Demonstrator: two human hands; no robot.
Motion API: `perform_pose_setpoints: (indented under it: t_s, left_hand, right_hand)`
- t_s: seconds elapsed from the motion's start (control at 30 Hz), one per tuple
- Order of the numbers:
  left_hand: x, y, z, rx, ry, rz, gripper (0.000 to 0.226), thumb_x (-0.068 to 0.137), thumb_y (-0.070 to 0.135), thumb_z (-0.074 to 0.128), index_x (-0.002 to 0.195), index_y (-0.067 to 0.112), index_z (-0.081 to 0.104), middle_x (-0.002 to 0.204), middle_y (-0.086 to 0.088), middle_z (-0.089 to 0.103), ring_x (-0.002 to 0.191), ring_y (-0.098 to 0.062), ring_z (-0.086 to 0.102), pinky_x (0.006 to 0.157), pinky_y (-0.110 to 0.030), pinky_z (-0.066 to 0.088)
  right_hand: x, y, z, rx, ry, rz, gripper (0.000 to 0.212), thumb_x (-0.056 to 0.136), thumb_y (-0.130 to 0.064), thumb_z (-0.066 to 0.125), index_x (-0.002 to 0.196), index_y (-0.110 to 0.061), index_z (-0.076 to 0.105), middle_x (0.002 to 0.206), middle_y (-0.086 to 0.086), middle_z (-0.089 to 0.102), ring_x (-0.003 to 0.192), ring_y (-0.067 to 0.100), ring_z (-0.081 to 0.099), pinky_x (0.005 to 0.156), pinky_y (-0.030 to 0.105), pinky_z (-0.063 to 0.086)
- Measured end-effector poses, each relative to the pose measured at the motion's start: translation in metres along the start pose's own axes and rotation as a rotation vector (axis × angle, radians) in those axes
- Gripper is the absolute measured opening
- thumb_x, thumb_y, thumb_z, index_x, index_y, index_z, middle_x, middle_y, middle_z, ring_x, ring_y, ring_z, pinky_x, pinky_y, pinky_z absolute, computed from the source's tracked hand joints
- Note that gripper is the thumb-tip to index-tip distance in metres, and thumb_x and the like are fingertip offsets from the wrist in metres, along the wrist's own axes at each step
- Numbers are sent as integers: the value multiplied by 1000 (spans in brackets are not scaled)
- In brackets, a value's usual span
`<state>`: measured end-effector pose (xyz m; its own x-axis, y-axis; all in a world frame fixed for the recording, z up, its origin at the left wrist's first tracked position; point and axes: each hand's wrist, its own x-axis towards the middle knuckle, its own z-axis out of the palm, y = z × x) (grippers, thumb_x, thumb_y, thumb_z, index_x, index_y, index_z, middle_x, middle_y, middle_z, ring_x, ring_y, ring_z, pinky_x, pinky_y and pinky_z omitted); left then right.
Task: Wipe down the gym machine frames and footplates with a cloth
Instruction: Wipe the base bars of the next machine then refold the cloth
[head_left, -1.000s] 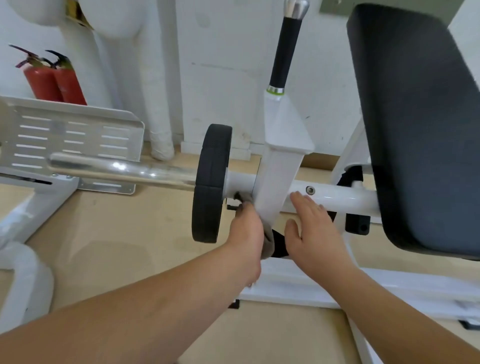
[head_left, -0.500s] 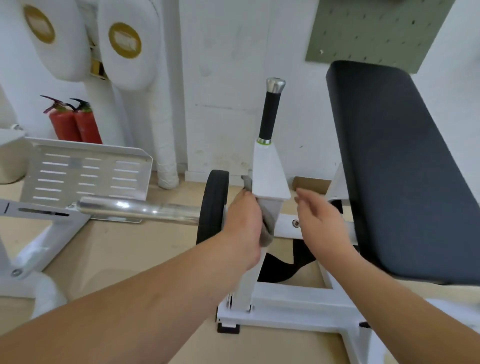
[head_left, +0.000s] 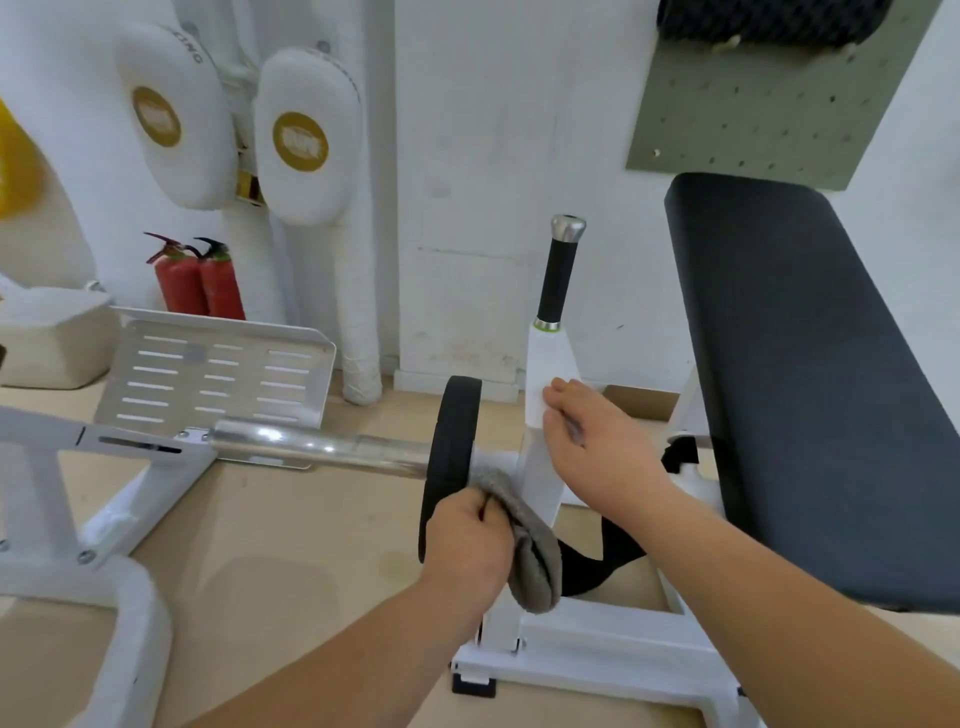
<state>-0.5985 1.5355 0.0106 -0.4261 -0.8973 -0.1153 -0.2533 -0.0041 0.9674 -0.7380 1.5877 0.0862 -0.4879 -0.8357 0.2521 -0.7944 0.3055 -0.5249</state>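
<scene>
While left hand (head_left: 467, 535) clutches cloth (head_left: 535, 564), right hand (head_left: 602, 452) touches upright (head_left: 546, 361), its grip unclear.

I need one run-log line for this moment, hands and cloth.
left hand: grips crumpled grey cloth by white metal upright post | right hand: touches the post
</scene>
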Motion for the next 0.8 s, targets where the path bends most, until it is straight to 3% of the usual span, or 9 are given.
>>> perform_pose_setpoints:
  t_s: [0.1, 0.17, 0.23, 0.3, 0.43, 0.5, 0.57, 0.67, 0.8]
  left_hand:
    - [-5, 4, -11, 104, 76, 129, 27, 105, 20, 50, 90, 16, 72, 81, -1, 72, 76, -12, 68, 71, -25, 57]
    - [-9, 11, -20, 151, 102, 267, 26, 104, 18, 52, 90, 21, 73, 76, 7, 69, 71, -3, 65, 64, -15, 51]
    - [-9, 22, -35, 186, 151, 394, 25, 103, 17, 52, 88, 22, 71, 71, 9, 67, 70, -4, 63, 62, -20, 52]
    - [3, 30, -49, 251, 201, 532, 23, 103, 17, 53, 89, 25, 69, 72, 12, 66, 71, -5, 62, 64, -23, 51]
    - [51, 37, -61, 541, 153, 755, 18, 104, 19, 50, 95, 25, 64, 87, 10, 63, 82, -12, 61, 79, -32, 53]
    - [73, 33, -54, 762, 91, 819, 27, 105, 24, 46, 118, 17, 69, 119, 0, 67, 115, -22, 59, 103, -34, 44]
    - [84, 27, -45, 922, -2, 780, 57, 105, 47, 32, 151, 16, 47, 158, 2, 43, 151, -24, 30, 124, -33, 20]
    - [110, 33, -43, 1119, -124, 662, 92, 94, 73, 30, 164, 15, 12, 171, 3, 10, 158, -17, -5, 129, -39, -2]
    - [155, 62, -44, 1005, -264, 609, 66, 98, 60, 32, 146, 15, 41, 152, -1, 43, 148, -24, 27, 121, -39, 21]
  right_hand:
    - [-3, -6, 3, -37, 19, 9, 43, 108, -33, 41, 149, -24, 51, 158, -9, 44, 149, 10, 33, 121, 29, 25]
    - [-4, -10, 3, -83, 57, 6, 34, 106, -30, 39, 131, -26, 61, 137, -7, 59, 130, 18, 53, 108, 35, 44]
    - [-1, -14, 4, -103, 95, -1, 19, 101, -29, 38, 96, -26, 57, 99, -6, 59, 95, 20, 60, 78, 37, 50]
    - [1, -15, 3, -121, 100, -4, 22, 99, -32, 38, 80, -25, 45, 83, -4, 53, 78, 16, 55, 66, 33, 42]
    - [9, -20, 0, -240, 166, -10, 39, 101, -43, 38, 66, -26, 39, 71, -5, 50, 65, 14, 50, 57, 29, 34]
    - [29, -29, -3, -334, 217, 41, 48, 101, -43, 37, 59, -21, 42, 63, -2, 46, 56, 16, 46, 51, 27, 30]
    - [54, -36, -4, -446, 226, 76, 50, 102, -42, 33, 58, -20, 41, 63, 0, 46, 58, 19, 46, 51, 28, 28]
    - [76, -36, 6, -486, 218, 30, 39, 105, -39, 32, 74, -20, 47, 82, -1, 51, 84, 21, 48, 63, 35, 39]
    - [84, -17, 16, -273, 191, 0, 28, 105, -30, 39, 112, -14, 61, 112, 0, 58, 112, 21, 50, 92, 35, 45]
